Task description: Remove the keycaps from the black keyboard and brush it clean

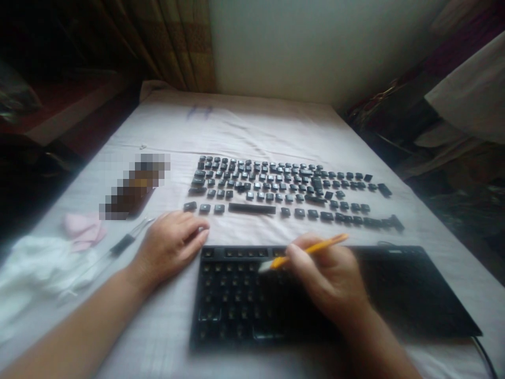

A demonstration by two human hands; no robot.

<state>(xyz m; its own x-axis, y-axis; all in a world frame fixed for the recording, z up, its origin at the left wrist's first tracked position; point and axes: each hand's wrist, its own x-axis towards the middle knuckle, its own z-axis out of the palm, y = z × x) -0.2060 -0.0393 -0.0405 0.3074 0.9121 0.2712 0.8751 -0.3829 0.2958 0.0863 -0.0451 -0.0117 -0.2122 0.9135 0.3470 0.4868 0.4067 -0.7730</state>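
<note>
My right hand (333, 276) grips a brush (311, 251) with a yellow handle and pale bristles. The bristle end is over the upper left part of a black keyboard (410, 295), which has its keycaps off and bare key sockets showing. My right hand and forearm hide the middle of the keyboard. Beside the keyboard's far left corner, my left hand (171, 245) rests on the sheet with its fingers curled in and nothing visible in them. Beyond both hands lie the loose black keycaps (270, 197), laid out in rows, with the long space bar (252, 208) in the front row.
Left of my left hand are a wire tool with a black grip (122, 245), a pink cloth (83, 230) and white fabric (35, 268). A dark brown object (136, 189), partly pixelated, lies farther back. A cable (484, 355) runs from the keyboard's near right corner.
</note>
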